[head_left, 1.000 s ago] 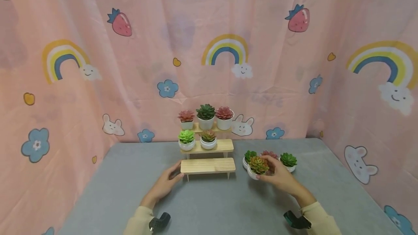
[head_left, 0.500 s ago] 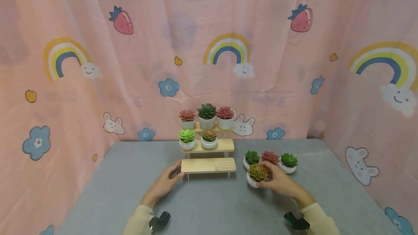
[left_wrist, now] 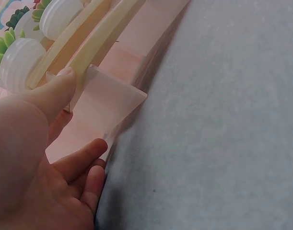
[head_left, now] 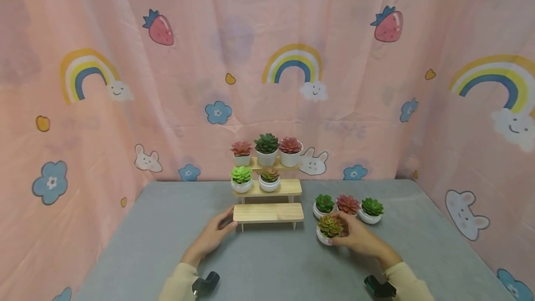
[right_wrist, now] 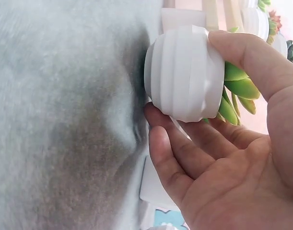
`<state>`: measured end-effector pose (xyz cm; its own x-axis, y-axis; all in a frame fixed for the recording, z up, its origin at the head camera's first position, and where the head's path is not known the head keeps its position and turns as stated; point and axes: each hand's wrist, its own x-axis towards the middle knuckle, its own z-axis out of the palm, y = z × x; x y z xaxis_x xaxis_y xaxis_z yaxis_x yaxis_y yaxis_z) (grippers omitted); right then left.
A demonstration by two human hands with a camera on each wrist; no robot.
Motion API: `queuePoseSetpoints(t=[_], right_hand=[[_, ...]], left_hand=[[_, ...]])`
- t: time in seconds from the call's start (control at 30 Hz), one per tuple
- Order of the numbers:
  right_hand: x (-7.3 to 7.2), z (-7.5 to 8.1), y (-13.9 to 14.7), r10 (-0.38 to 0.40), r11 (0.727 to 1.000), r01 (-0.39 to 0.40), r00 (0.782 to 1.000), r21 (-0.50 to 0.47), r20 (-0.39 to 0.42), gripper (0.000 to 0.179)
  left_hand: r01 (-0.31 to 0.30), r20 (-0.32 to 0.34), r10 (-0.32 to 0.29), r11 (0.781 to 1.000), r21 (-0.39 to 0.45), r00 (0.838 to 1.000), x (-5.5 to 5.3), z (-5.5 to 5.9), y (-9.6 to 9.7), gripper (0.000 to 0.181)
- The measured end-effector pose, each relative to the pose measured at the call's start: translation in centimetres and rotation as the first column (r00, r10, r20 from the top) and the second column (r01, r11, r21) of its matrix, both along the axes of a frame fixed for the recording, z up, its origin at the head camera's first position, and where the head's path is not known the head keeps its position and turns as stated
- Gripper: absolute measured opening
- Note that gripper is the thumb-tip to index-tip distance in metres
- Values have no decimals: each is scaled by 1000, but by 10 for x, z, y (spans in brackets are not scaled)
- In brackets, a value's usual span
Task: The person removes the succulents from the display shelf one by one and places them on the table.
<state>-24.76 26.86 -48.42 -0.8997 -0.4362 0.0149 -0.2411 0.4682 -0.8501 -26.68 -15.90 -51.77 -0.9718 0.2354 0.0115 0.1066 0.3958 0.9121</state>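
Observation:
Thumb and fingers of my right hand (head_left: 360,237) grip a potted succulent (head_left: 330,226) with orange-green leaves. Its white ribbed pot (right_wrist: 184,74) sits at or just above the table surface in the right wrist view; I cannot tell which. My left hand (head_left: 211,237) holds the left end of the lowest wooden step (head_left: 268,212) of a tiered plant stand. In the left wrist view the thumb (left_wrist: 57,91) lies against the board's edge, with the other fingers around the clear leg panel (left_wrist: 110,93). That lowest step is bare.
Behind the held pot stand a green succulent (head_left: 323,203), a red succulent (head_left: 348,204) and another green succulent (head_left: 371,207). The middle step (head_left: 292,186) bears two pots on its left and centre; three more line the top step (head_left: 273,163). A pink patterned curtain (head_left: 188,82) surrounds the grey table (head_left: 167,208).
My right hand has drawn the orange-green succulent toward the front, away from the other pots. My left hand stays at the lowest step. The view has shifted slightly.

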Motion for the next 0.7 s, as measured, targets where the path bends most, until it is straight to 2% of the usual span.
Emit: queuePoseSetpoints(t=[0.33, 0.5, 0.7], right_hand=[[-6, -1, 2, 30, 999, -29, 999, -41, 11, 61], [-10, -2, 5, 25, 1000, -25, 1000, 1, 10, 64], [-5, -2, 10, 45, 997, -44, 999, 57, -11, 66]], left_hand=[[-22, 5, 22, 1000, -6, 1000, 0, 3, -2, 66], [-25, -2, 25, 999, -20, 1000, -3, 2, -2, 66], [-2, -8, 2, 1000, -27, 1000, -3, -3, -2, 66]])
